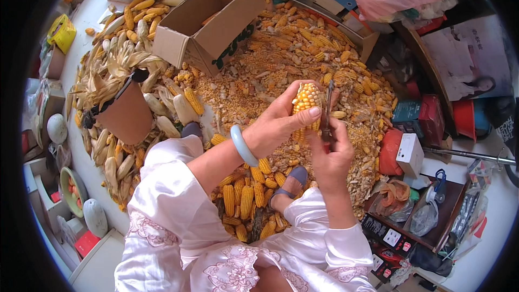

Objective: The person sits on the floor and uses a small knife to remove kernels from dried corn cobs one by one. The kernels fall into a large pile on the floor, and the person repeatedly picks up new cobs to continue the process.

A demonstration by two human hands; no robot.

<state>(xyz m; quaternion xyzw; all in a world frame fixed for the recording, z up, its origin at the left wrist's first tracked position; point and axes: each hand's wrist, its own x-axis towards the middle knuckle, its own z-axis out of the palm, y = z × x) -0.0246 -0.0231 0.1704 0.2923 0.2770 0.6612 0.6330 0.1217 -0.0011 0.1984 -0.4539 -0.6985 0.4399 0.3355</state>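
Note:
My left hand [279, 115] wraps around an ear of corn [306, 99], its thumb pressed across the yellow kernels; a pale blue bangle circles that wrist. Close beside the ear, my right hand [333, 150] grips a slim metal tool [327, 109], which looks like a screwdriver with a reddish handle. The tool's shaft points up along the ear's right side; the fingers hide much of the handle. Beneath both hands spreads a heap of loose kernels and cobs [259, 89]. Between my feet lie several husked ears [245, 198].
An open cardboard box [211, 20] stands on the heap at the back. To the left, a brown bin [125, 113] holds dry husks, with unhusked ears [117, 162] around it. A wooden tray [434, 211] with plastic bags sits at right, near a small white box [409, 153].

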